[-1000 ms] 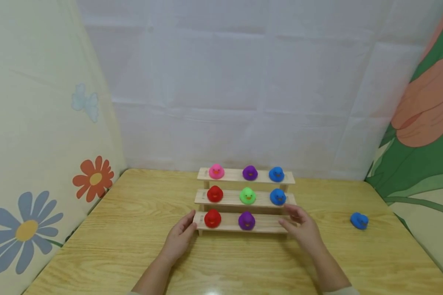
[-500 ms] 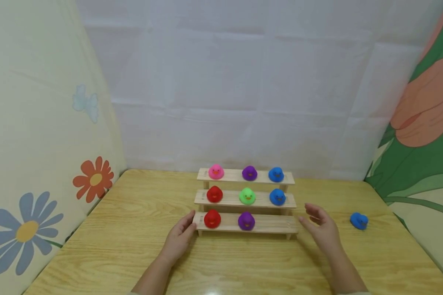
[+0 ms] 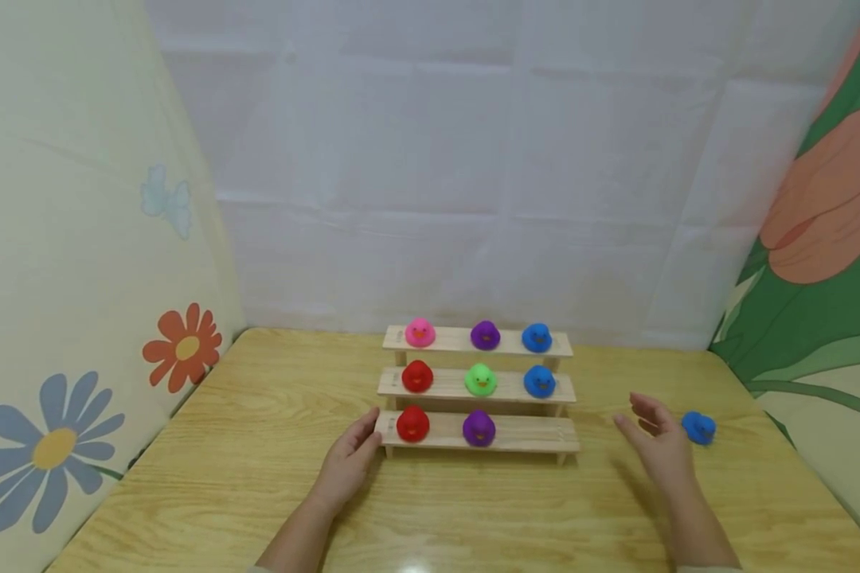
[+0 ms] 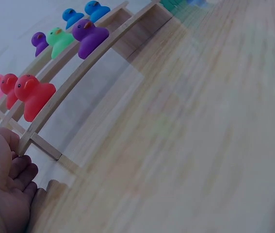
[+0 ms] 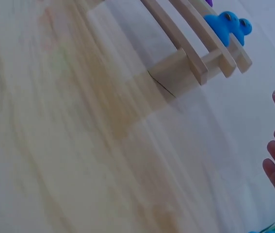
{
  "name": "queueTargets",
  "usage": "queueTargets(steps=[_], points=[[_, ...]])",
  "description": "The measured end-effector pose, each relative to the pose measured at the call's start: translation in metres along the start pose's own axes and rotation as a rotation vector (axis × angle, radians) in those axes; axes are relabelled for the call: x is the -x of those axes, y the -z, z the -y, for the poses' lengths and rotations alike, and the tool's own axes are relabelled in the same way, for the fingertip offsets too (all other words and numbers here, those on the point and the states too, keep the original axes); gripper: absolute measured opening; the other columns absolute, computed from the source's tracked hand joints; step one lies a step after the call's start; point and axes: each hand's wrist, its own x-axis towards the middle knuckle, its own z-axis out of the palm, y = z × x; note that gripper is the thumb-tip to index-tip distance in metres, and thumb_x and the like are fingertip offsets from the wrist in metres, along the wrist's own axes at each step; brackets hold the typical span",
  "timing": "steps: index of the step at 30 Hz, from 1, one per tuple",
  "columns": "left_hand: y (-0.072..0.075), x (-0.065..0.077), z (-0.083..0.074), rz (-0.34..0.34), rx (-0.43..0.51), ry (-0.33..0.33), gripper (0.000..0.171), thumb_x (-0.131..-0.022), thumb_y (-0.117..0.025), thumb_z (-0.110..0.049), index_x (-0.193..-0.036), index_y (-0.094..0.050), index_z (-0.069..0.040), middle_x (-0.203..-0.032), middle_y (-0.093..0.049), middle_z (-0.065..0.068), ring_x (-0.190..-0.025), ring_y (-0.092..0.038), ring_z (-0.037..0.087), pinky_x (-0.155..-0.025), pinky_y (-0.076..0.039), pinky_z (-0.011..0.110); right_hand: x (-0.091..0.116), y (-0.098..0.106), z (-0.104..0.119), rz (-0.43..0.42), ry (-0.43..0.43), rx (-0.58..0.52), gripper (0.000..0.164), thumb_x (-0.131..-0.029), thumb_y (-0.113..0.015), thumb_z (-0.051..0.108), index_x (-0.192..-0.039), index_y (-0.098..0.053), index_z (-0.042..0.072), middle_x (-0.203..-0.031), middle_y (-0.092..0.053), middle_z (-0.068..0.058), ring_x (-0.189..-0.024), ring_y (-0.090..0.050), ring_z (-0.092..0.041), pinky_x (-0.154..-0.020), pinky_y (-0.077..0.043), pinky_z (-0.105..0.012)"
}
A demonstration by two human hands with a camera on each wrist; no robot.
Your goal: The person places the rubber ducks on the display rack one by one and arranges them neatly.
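Observation:
A three-tier wooden stand bears small rubber ducks. My left hand holds the left end of its lowest tier; in the left wrist view the thumb of that hand lies against the plank end, fingers curled beside it. Near that hand sits a red duck, with a purple duck to its right on the same tier. My right hand is in the air right of the stand, fingers parted and holding nothing. Just beyond it, a loose blue duck lies on the table.
On the middle tier are a red duck, a green duck and a blue duck. The top tier carries a pink duck, a purple duck and a blue duck. White cloth hangs behind the wooden table.
My right hand has moved away from the stand's right end, rightward to near the loose blue duck. The left hand stays at the stand's left end, and the ducks have not moved.

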Motion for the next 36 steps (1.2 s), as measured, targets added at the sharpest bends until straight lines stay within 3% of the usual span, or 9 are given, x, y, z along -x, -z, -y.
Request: queueTargets(steps=[10, 15, 18, 23, 26, 29, 31, 34, 36], points=[[0.0, -0.001, 0.001, -0.008, -0.005, -0.006, 0.048, -0.102, -0.046, -0.007, -0.147, -0.035, 0.008, -0.152, -0.038, 0.024, -0.144, -0.034, 0.034, -0.118, -0.027, 0.045, -0.004, 0.019, -0.011, -0.086, -0.022, 0.011, 0.052, -0.096, -0.063, 0.024, -0.14, -0.048, 0.0, -0.139, -0.051, -0.021, -0.098, -0.04, 0.017, -0.083, -0.034, 0.003], [0.0, -0.002, 0.003, -0.006, -0.002, -0.008, 0.048, -0.102, -0.046, -0.007, -0.147, -0.035, 0.008, -0.152, -0.039, 0.024, -0.143, -0.034, 0.033, -0.118, -0.028, 0.044, -0.006, 0.028, -0.017, -0.091, -0.095, 0.017, 0.057, -0.097, -0.062, 0.03, -0.144, -0.044, 0.002, -0.146, -0.046, -0.02, -0.12, -0.047, -0.011, -0.09, -0.034, -0.003], [0.0, -0.002, 0.003, -0.005, -0.006, -0.007, 0.048, -0.102, -0.046, -0.007, -0.147, -0.035, 0.007, -0.152, -0.039, 0.024, -0.143, -0.034, 0.033, -0.118, -0.028, 0.045, -0.007, 0.033, -0.019, -0.091, -0.141, 0.027, 0.061, -0.097, -0.06, 0.034, -0.146, -0.041, 0.003, -0.149, -0.042, -0.02, -0.131, -0.042, -0.03, -0.089, -0.036, -0.007], [0.0, -0.002, 0.004, -0.003, -0.009, -0.006, 0.048, -0.102, -0.046, -0.007, -0.147, -0.035, 0.007, -0.152, -0.039, 0.024, -0.143, -0.034, 0.033, -0.118, -0.028, 0.045, -0.007, 0.039, -0.022, -0.136, -0.199, 0.044, 0.062, -0.097, -0.06, 0.037, -0.146, -0.041, 0.005, -0.149, -0.043, -0.018, -0.13, -0.043, -0.03, -0.075, -0.031, 0.002], [0.0, -0.002, 0.003, 0.0, -0.005, -0.004, 0.048, -0.103, -0.046, -0.007, -0.147, -0.035, 0.007, -0.152, -0.039, 0.023, -0.143, -0.034, 0.033, -0.118, -0.028, 0.044, -0.007, 0.043, -0.024, -0.154, -0.224, 0.049, 0.062, -0.096, -0.059, 0.038, -0.147, -0.041, 0.007, -0.148, -0.044, -0.017, -0.131, -0.042, -0.03, -0.075, -0.031, 0.0], [0.0, -0.002, 0.003, 0.001, -0.009, -0.005, 0.049, -0.103, -0.046, -0.008, -0.148, -0.034, 0.007, -0.153, -0.038, 0.024, -0.144, -0.033, 0.033, -0.118, -0.028, 0.044, -0.008, 0.047, -0.025, -0.149, -0.226, 0.043, 0.063, -0.097, -0.06, 0.038, -0.147, -0.04, 0.006, -0.151, -0.041, -0.02, -0.136, -0.04, -0.036, -0.09, -0.042, -0.014], [0.0, -0.002, 0.003, 0.002, -0.009, -0.005, 0.049, -0.103, -0.046, -0.008, -0.148, -0.034, 0.007, -0.153, -0.038, 0.024, -0.144, -0.033, 0.033, -0.118, -0.028, 0.044, -0.01, 0.05, -0.027, -0.144, -0.233, 0.026, 0.065, -0.096, -0.06, 0.037, -0.148, -0.039, 0.005, -0.154, -0.037, -0.022, -0.141, -0.036, -0.041, -0.105, -0.046, -0.032], [0.0, -0.002, 0.003, -0.002, -0.012, -0.002, 0.049, -0.103, -0.045, -0.009, -0.148, -0.034, 0.007, -0.153, -0.038, 0.024, -0.144, -0.033, 0.034, -0.118, -0.028, 0.045, -0.011, 0.054, -0.03, -0.15, -0.236, 0.0, 0.067, -0.096, -0.062, 0.036, -0.149, -0.037, 0.004, -0.156, -0.03, -0.025, -0.143, -0.03, -0.047, -0.114, -0.034, -0.058], [0.0, -0.002, 0.003, -0.006, -0.008, 0.002, 0.048, -0.103, -0.046, -0.008, -0.148, -0.035, 0.006, -0.153, -0.038, 0.023, -0.144, -0.033, 0.034, -0.118, -0.027, 0.046, -0.012, 0.056, -0.032, -0.16, -0.245, -0.01, 0.067, -0.095, -0.062, 0.034, -0.149, -0.037, 0.004, -0.157, -0.029, -0.024, -0.143, -0.029, -0.047, -0.115, -0.032, -0.059]])
